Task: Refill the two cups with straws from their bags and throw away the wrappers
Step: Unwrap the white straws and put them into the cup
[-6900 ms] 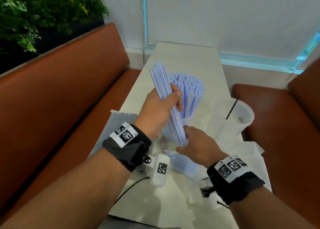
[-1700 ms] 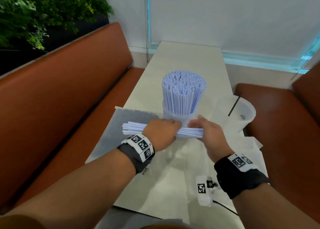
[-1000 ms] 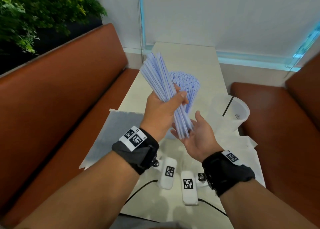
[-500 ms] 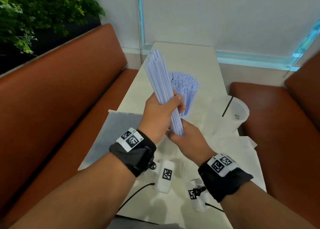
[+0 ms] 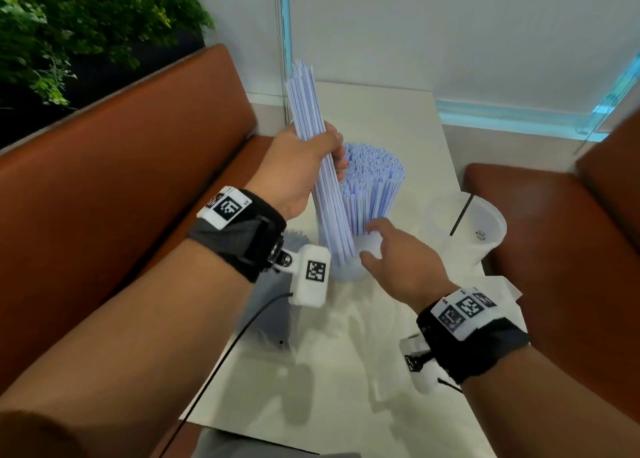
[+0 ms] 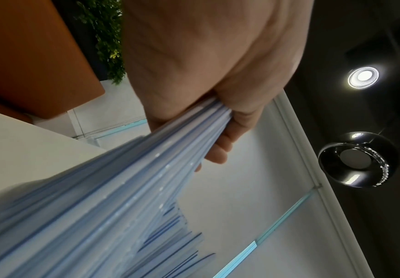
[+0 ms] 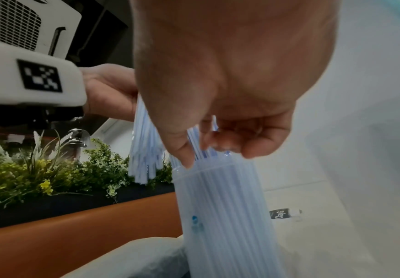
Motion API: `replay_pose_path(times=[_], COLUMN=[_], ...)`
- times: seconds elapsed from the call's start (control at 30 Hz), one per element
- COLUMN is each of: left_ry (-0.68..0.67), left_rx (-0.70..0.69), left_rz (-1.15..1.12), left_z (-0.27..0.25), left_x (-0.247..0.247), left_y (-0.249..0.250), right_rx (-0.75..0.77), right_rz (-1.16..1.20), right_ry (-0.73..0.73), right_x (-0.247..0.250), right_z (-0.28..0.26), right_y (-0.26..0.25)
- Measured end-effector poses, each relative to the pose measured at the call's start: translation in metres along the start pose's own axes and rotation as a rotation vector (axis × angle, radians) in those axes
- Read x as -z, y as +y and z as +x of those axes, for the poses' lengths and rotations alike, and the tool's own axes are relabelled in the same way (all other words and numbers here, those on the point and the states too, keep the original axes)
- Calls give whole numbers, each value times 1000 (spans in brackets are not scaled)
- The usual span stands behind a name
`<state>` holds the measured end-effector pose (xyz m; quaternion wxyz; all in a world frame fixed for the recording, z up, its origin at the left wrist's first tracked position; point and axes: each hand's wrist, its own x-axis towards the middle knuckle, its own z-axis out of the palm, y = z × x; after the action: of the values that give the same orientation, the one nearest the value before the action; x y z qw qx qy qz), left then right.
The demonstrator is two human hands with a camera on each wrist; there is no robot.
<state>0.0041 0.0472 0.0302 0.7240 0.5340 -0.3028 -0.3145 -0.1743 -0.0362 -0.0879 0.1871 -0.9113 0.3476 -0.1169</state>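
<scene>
My left hand grips a thick bundle of blue-and-white straws round its middle, nearly upright. The bundle's lower ends hang beside the left rim of a clear cup packed with the same straws. In the left wrist view my fingers curl round the bundle. My right hand holds nothing and hovers at the cup's near rim, fingers loosely spread. The right wrist view shows those fingers just above the full cup, with the bundle's ends to their left. A second cup at right holds one black straw.
Crumpled clear wrappers and a grey bag lie on the white table in front of the cups. Brown benches flank the table on both sides. Plants stand behind the left bench.
My right hand has let go of the bundle's lower end and moved to the full cup's rim. My left hand has carried the bundle forward, upright, beside the cup.
</scene>
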Motion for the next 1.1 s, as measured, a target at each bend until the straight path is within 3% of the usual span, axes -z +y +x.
replay_pose_path(times=[0.1, 0.23, 0.47, 0.7, 0.9, 1.0, 1.1], left_ry=[97, 250, 319, 200, 14, -55, -155], left_rx=[-9, -68, -247, -383, -354, -345, -227], left_rz=[-71, -125, -73, 257, 823, 838, 729], left_z=[10, 24, 31, 18, 5, 4, 9], left_x=[-10, -14, -16, -15, -12, -8, -2], left_y=[1, 3, -11, -33, -56, -55, -40], right_rx=[-45, -26, -13, -6, -17, -26, -21], right_rz=[-107, -50, -81, -97, -99, -96, -103], right_ry=[-54, -71, -43, -51, -74, -79, -76], right_x=[-5, -11, -16, -15, -12, -12, -11], right_z=[13, 22, 24, 22, 21, 21, 21], right_y=[2, 5, 9, 9, 7, 7, 6])
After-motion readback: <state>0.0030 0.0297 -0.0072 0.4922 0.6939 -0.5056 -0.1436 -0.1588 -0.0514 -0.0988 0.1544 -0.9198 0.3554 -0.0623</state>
